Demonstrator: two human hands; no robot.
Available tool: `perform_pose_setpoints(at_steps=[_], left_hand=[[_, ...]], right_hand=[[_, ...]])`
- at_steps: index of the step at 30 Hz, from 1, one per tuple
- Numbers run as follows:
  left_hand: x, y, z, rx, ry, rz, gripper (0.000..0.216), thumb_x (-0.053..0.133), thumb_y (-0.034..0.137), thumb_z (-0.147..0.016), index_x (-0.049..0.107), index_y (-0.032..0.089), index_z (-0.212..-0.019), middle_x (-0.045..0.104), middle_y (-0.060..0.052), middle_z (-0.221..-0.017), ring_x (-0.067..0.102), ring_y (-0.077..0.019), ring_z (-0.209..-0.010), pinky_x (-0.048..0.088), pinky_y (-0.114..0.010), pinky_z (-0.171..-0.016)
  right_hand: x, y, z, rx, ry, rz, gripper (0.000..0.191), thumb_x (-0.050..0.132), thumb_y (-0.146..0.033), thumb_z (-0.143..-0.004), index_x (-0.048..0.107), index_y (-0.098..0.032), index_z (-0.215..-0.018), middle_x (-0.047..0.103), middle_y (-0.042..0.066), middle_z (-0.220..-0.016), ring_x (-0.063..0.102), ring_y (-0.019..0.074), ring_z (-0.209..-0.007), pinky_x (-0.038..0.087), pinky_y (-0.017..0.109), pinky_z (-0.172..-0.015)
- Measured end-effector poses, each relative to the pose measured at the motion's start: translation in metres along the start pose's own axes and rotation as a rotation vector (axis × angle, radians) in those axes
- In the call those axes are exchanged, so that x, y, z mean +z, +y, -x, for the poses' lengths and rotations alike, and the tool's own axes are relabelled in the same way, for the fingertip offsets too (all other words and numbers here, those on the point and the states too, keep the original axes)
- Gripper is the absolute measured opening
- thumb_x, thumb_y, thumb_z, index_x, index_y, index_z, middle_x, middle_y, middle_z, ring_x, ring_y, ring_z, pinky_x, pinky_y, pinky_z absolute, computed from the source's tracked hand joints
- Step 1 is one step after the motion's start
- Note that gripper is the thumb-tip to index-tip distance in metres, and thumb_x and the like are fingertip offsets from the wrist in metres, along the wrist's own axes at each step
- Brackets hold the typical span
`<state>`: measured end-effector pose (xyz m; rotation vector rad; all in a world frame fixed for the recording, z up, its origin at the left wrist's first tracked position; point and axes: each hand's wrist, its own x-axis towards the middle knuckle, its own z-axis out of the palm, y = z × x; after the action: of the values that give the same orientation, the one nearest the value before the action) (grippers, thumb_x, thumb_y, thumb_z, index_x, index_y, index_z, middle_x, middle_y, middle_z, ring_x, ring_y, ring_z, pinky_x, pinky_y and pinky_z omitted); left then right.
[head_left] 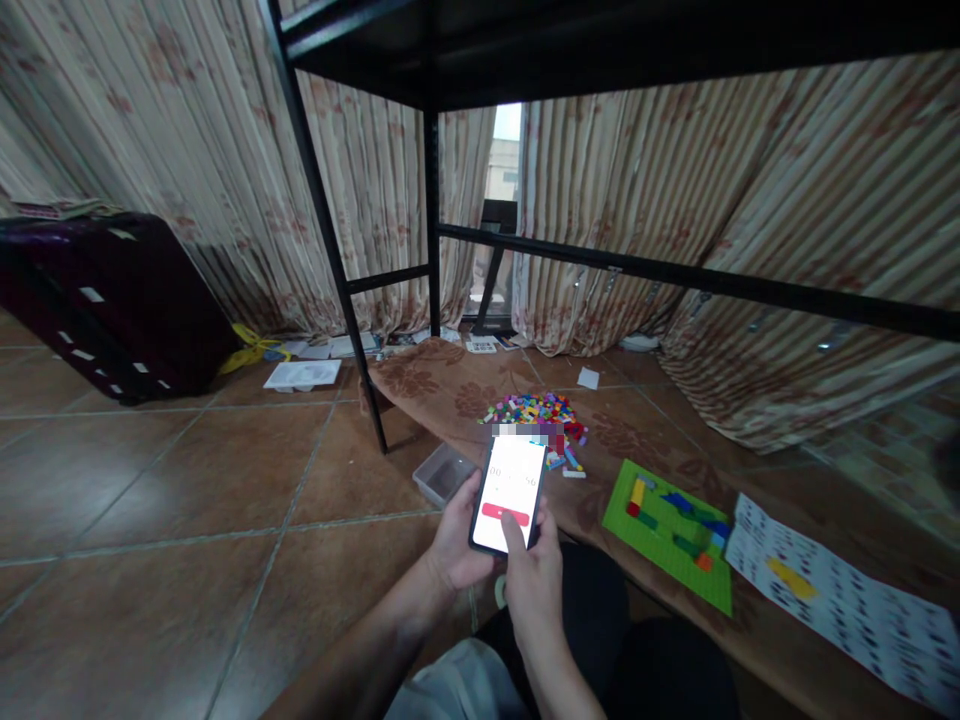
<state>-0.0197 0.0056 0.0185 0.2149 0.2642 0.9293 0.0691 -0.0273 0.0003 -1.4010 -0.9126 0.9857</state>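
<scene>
White light fills the screen of the phone (508,494), a dark-edged handset held upright and tilted slightly to the right. A red bar crosses the lower part of the screen; grey digits above it are too blurred to read, and the top edge of the handset is pixelated.

Hand pose: the left hand (454,545) comes up from the lower left with the forearm bare. Its palm cups the phone's left edge and back, and the fingers are wrapped behind the case in a holding grasp, the thumb lying along the left edge. The right hand (534,575) rises from directly below the phone. Its index finger is extended and its tip rests on the screen just under the red bar; the remaining fingers are curled loosely and hold nothing.

Position: the phone sits above both wrists, between the left palm and the right fingertip, over the person's lap.

Surroundings, relative to the phone: a clear plastic container (444,474) lies on the tiled floor just to its left. A pile of coloured bricks (536,411) lies on a brown patterned mat (442,385) just beyond it. A green baseplate (670,532) carrying a few bricks lies to its right, and a printed instruction sheet (840,595) lies further right. A black metal frame (431,200) stands beyond it, and a dark suitcase (97,300) stands far to its left.
</scene>
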Motion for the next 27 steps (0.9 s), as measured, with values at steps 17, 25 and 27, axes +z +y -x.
perform_pose_setpoints(at_steps=[17,25,27], left_hand=[[-0.0024,-0.0019,-0.0024,-0.031,-0.020,-0.014,0.054,0.042,0.049,-0.089,0.060,0.007,-0.117,0.068,-0.014,-0.107,0.061,-0.0274,-0.105,0.036,-0.041,-0.100],[-0.0033,-0.0009,0.0015,-0.065,-0.023,0.002,0.061,0.040,0.054,-0.088,0.057,0.007,-0.122,0.066,-0.017,-0.109,0.061,-0.0298,-0.104,0.037,-0.046,-0.098],[-0.0045,-0.0013,0.0016,-0.061,-0.015,0.001,0.060,0.040,0.054,-0.088,0.057,0.007,-0.121,0.066,-0.017,-0.109,0.061,-0.0297,-0.104,0.037,-0.046,-0.098]], right_hand=[[-0.0052,-0.0012,0.0032,0.018,0.002,-0.014,0.058,0.063,-0.048,-0.075,0.050,-0.017,-0.122,0.067,0.010,-0.111,0.064,0.0244,-0.097,0.050,0.034,-0.080],[-0.0086,-0.0003,0.0096,0.031,-0.060,-0.074,0.073,0.067,-0.038,-0.071,0.039,-0.020,-0.136,0.063,0.009,-0.121,0.062,0.0231,-0.105,0.048,0.036,-0.089],[-0.0087,0.0008,0.0094,0.031,-0.057,-0.072,0.072,0.066,-0.038,-0.072,0.039,-0.019,-0.136,0.064,0.010,-0.119,0.063,0.0234,-0.104,0.048,0.036,-0.088]])
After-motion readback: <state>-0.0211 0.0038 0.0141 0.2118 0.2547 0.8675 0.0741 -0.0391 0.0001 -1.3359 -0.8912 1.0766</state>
